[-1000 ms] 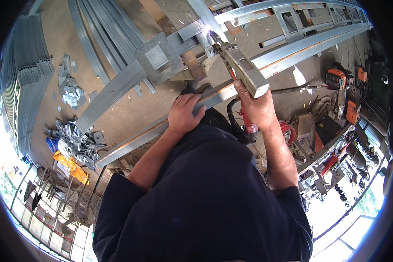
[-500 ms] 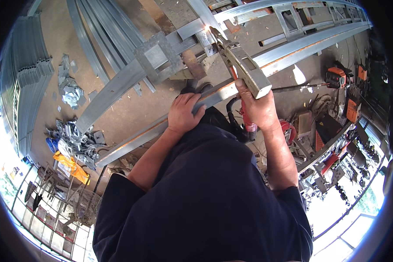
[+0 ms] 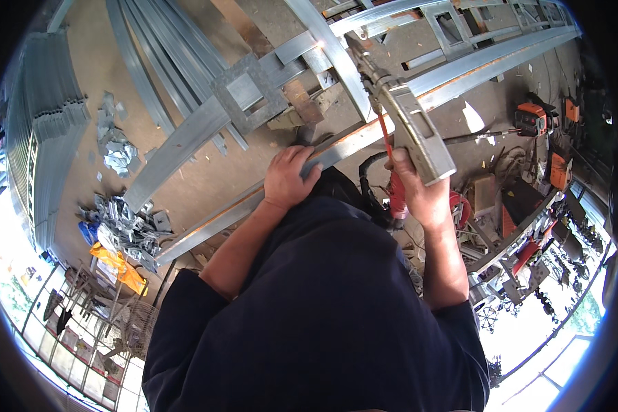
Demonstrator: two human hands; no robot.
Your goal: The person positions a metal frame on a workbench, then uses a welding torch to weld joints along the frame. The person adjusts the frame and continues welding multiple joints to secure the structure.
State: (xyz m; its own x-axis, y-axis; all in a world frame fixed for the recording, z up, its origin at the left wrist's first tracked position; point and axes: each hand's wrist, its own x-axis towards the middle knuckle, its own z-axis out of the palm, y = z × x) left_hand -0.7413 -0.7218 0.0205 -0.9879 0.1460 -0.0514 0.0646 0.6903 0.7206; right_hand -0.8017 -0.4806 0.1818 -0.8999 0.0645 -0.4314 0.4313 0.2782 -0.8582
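Note:
My right hand [image 3: 422, 192] is wrapped round a welding gun [image 3: 419, 130], a boxy metal body with a slender nozzle, a red lead along its side and a red lower part. The nozzle points up and away, apart from the work. A small glowing spot shows on the joint of a flat steel strip [image 3: 296, 49] and a long galvanized bar [image 3: 336, 55]. My left hand [image 3: 288, 177] lies over a straight steel bar [image 3: 216, 226] with a rusty edge, fingers extended and thumb apart. Left of the joint lies a square metal frame plate [image 3: 223, 96] on a curved bar [image 3: 178, 147].
Stacked metal profiles [image 3: 55, 137] stand at the left, with more long strips [image 3: 165, 55] beside them. A scrap heap [image 3: 127, 230] and a yellow bag [image 3: 120, 268] lie lower left. At right are an orange-and-black machine [image 3: 531, 120], cables and a cluttered bench [image 3: 515, 240].
My right hand has drawn the welding gun back toward me and to the right, off the joint. My left hand stays on the bar.

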